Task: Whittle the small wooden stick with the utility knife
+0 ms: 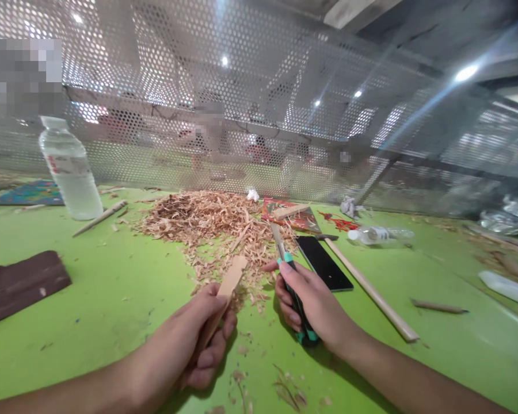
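Note:
My left hand (207, 333) is closed around a flat strip of pale wood (233, 276), whose upper end sticks out past the thumb. In my right hand (311, 299) is a black and teal utility knife (294, 287), its blade (278, 237) extended and pointing away from me. Blade and wood are apart. Beyond both hands a heap of curled wood shavings (198, 215) spreads over the green table (125, 339). Just right of the knife lies a black phone (323, 261), with a thin-handled hammer (371, 290) beside it.
A full water bottle (71, 169) stands at the left, near a pointed stick (100, 218) and brown sandpaper-like sheet (26, 284). To the right lie a small bottle (382, 235) and a pencil (439, 307). A perforated metal screen (164, 144) rises behind the table.

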The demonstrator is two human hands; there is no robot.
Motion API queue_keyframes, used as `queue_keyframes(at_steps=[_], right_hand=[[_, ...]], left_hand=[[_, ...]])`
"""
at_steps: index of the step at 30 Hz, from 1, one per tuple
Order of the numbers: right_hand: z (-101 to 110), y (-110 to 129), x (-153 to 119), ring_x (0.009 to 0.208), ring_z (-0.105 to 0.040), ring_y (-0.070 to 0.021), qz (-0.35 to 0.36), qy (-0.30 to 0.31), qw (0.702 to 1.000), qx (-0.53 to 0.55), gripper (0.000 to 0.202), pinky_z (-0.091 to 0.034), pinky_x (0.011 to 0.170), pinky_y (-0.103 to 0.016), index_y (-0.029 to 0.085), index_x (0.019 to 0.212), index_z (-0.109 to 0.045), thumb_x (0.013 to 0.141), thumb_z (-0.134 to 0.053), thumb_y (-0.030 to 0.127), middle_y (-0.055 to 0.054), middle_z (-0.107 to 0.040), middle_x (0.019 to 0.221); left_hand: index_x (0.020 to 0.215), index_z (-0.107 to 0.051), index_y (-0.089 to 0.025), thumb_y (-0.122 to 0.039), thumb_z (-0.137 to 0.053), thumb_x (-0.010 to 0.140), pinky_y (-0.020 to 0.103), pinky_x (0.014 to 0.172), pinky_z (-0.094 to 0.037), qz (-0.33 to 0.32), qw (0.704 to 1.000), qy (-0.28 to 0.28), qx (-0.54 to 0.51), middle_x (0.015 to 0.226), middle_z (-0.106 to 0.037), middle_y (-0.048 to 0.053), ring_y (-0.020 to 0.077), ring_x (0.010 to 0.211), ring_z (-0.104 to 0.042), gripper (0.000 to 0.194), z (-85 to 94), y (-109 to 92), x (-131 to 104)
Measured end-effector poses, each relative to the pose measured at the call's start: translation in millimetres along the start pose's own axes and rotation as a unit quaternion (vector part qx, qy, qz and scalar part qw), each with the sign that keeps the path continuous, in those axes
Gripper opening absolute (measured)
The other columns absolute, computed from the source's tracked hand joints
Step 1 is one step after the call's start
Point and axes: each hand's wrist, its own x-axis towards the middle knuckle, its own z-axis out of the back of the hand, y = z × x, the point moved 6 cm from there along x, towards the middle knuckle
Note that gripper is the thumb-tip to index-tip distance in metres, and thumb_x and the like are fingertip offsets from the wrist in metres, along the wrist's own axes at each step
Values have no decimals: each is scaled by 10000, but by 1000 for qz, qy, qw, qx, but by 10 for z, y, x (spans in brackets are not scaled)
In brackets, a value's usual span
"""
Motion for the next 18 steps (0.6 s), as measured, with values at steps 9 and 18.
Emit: queue_keyframes(at_steps=[9, 18], right_hand=[[-38, 45, -28, 442, -451, -125, 65, -5, 986, -153, 401, -381, 436, -234, 239, 987, -562, 1046, -584, 635, 94, -504, 572], [-224, 169, -63, 767, -526, -176, 150, -60, 959, -233, 285, -442, 738, -294, 234, 959, -614, 1044, -677, 499, 29, -568, 815]], left_hand=[[843, -559, -223, -504, -402, 1096, 146, 368, -293, -68, 997, 29, 12, 549, -466, -66, 74, 418, -277, 409, -17, 16, 19], [862, -574, -212, -439, -469, 1073, 183, 378, -435, -110, 988, 22, 104, 516, -541, -57, 84, 347, -430, 327, -29, 23, 100]])
